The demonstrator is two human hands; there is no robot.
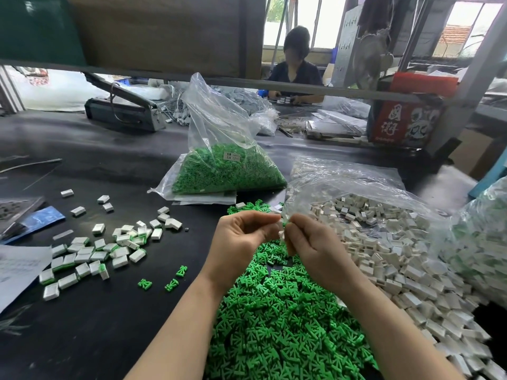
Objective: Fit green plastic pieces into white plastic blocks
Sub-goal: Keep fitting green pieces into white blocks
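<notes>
One head-worn wide-angle view, looking forward and down from above the black worktop. Close on both forearms and the left hand and right hand, met at frame centre. Farther off, across the worktop, a seated person facing the camera. Straight lines bent near the edges.

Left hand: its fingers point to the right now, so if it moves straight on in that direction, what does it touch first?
Probably the right hand: the left hand fingertips nearly meet it around a small white block with green piece. Depth is unclear, but nothing else lies between.
</notes>
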